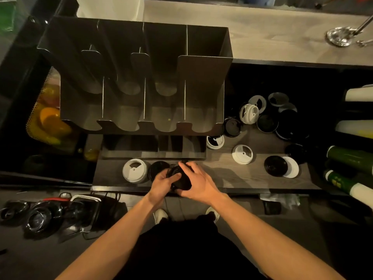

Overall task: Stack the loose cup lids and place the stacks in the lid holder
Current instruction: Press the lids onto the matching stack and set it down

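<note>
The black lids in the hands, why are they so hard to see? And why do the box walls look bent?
Head view: dim light makes the black lids blend into the dark counter between the left hand and right hand; the wide-angle lens bows the lid holder.

You won't find any text you can read here. The green bottle [336,181] at the right edge of the frame carries a yellow label, but its marks are too blurred to make out.
</note>
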